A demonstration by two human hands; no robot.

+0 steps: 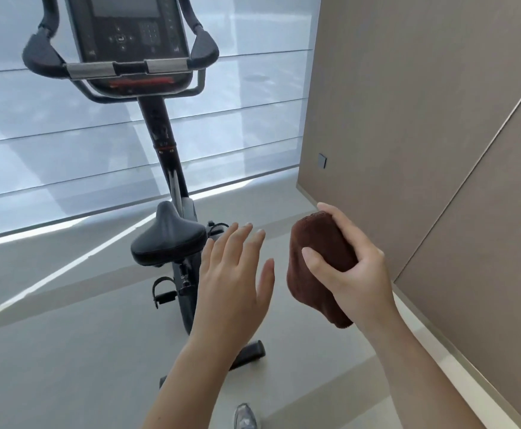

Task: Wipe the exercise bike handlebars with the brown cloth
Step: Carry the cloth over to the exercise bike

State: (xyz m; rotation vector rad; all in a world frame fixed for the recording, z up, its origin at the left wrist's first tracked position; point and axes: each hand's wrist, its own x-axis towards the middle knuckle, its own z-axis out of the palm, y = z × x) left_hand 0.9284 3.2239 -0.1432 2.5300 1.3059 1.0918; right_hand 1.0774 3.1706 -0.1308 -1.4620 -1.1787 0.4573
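The brown cloth (322, 238) sits bunched in the right hand (358, 275). The thumb presses across its front, the other fingers curl round its far side, and a loose end hangs below the palm. The left hand (231, 274) hovers just beside it, not touching, with its fingers straight and slightly spread and holding nothing.

The cloth is well apart from the handlebars (41, 55), which stand up and to the left on the exercise bike (163, 140).

The right fingers are mostly hidden behind the cloth. The handlebars' upper loops and the top of the console (129, 32) are cut off by the frame edge, and the console's buttons are too blurred to read. A grey thing at the left edge is cut off and I cannot identify it.

By count: two hands, one cloth, one bike, one saddle (168, 239), two silver plates on the crossbar, one pedal (164, 295) in view — the other is hidden — and one shoe (245, 416) at the bottom.
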